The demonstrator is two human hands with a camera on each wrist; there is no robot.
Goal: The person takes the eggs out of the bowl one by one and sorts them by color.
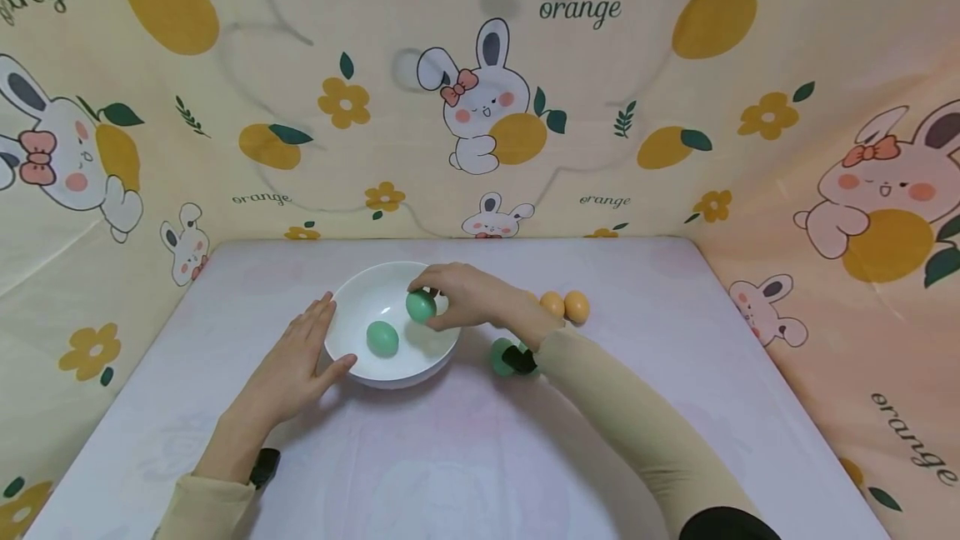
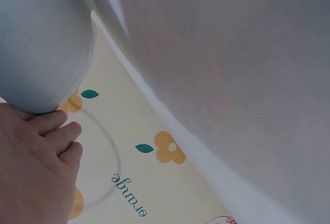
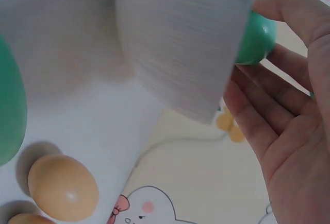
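Note:
Over the right part of a white bowl (image 1: 352,307), my right hand (image 1: 472,298) pinches a green egg (image 1: 421,306) between thumb and fingers. In the right wrist view that egg (image 3: 258,37) shows partly behind the bowl's wall (image 3: 180,44). Another green egg (image 1: 382,339) lies inside the bowl. My left hand (image 1: 296,365) rests against the bowl's left side, fingers extended and thumb at the near rim. The left wrist view shows its fingertips (image 2: 67,134) right at the outer wall of the bowl (image 2: 46,44).
Right of the bowl, green eggs (image 1: 502,356) lie on the white-covered table (image 1: 420,457), partly hidden by the right wrist's black device. Several tan eggs (image 1: 577,307) sit behind the right forearm. A printed cloth (image 1: 390,107) hangs around the table's back and sides.

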